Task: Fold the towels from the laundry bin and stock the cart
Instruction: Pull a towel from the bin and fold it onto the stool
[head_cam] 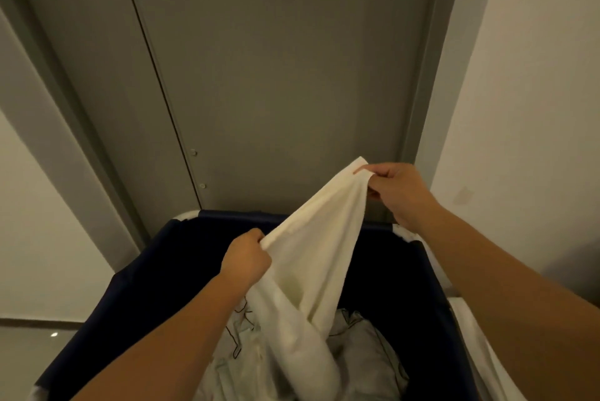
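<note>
Fingers (365, 170) of the right hand (401, 194) pinch the upper corner of a white towel (318, 248), thumb on top and the cloth bunched beneath it. The left hand (246, 259) is curled into a fist round the same hem, lower down and to the left. Between the two grips the edge runs taut and slanted, higher on the right; neither hand has its fingers spread.

The hold looks chosen to find and stretch one straight side of the towel, a likely first step before any fold, and to lift its bulk off the load below. The rest of the cloth hangs from that edge in a twisted drape. Its lower part drops into the dark blue laundry bin (399, 274), over crumpled pale linen (363, 339).

The towel is thus held at its top edge by both hands and trails down toward the person from there, passing between the two forearms. It is only partly out of the bin, and no fold is made yet.

The bin stands close against a grey door (276, 76) set between white walls (535, 76). A white edge (470, 332) shows just right of the bin; whether it belongs to the cart cannot be told.
</note>
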